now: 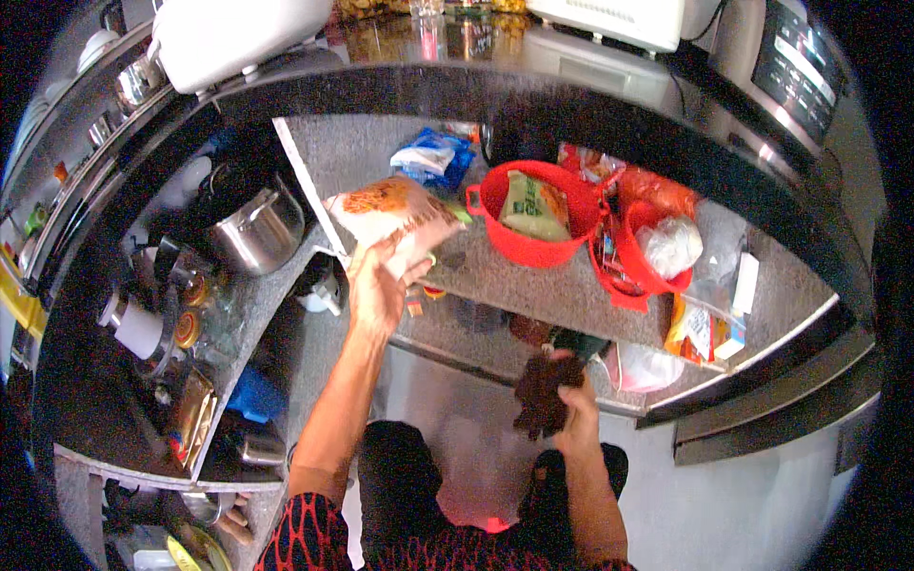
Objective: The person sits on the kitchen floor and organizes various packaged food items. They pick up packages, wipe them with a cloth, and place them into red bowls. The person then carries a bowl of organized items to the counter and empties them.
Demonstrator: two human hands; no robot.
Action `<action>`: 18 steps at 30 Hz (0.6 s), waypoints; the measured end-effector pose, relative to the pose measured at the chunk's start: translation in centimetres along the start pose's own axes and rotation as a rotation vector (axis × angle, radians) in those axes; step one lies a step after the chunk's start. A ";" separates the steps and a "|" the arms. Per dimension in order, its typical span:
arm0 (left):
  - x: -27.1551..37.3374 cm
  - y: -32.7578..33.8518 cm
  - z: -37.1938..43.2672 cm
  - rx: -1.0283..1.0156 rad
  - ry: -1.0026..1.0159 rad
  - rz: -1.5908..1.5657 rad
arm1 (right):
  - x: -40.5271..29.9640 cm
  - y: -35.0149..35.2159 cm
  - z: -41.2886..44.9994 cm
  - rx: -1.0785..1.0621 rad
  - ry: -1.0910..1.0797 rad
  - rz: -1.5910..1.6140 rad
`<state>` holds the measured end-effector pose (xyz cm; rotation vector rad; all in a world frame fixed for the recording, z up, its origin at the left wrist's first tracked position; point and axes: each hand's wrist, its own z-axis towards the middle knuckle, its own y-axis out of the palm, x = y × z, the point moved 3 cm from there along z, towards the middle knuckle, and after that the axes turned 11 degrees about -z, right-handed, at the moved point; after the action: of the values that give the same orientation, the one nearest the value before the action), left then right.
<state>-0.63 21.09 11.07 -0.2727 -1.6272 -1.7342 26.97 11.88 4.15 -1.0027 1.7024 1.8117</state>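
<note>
My left hand [380,289] grips the lower edge of a pale, printed food packet [393,218], tilted above the left part of the cabinet shelf [471,268]. A crumpled dark brown cloth [544,392] is bunched in my right hand [580,414], in front of the shelf and above the floor. Just right of the packet stands a red plastic basket [532,246] with a green and white packet [535,207] inside. Behind the held packet lies a blue and white plastic packet [434,153].
A tilted red basket [632,264] holds a white plastic bag [670,246]. Small cartons [730,337] lie at the shelf's right front. Left, a steel pressure cooker [260,232] and glass jars [189,325] fill another shelf. The dark countertop edge [457,89] overhangs the cabinet.
</note>
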 end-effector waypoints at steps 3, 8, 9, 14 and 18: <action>-1.4 -4.5 -5.5 -0.035 -0.122 -0.098 | -2.4 2.4 -0.1 0.094 -0.317 -0.255; -5.8 -5.3 -14.8 -0.109 -0.314 -0.450 | -1.5 9.3 -2.4 -0.043 -0.857 -1.463; -6.4 -4.4 -16.0 -0.037 -0.306 -0.385 | -0.1 9.9 -2.7 -0.122 -0.941 -1.516; -6.5 -4.6 -19.7 -0.203 -0.412 -0.420 | 2.3 8.7 -3.5 0.055 -1.104 -1.743; -5.4 -2.9 -20.8 -0.008 -0.460 -0.257 | 0.5 4.4 -1.2 0.341 -0.815 -1.324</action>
<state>8.00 3.49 1.86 -0.5155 -2.0561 -1.9716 23.62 10.10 6.66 -0.7343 0.4942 0.7697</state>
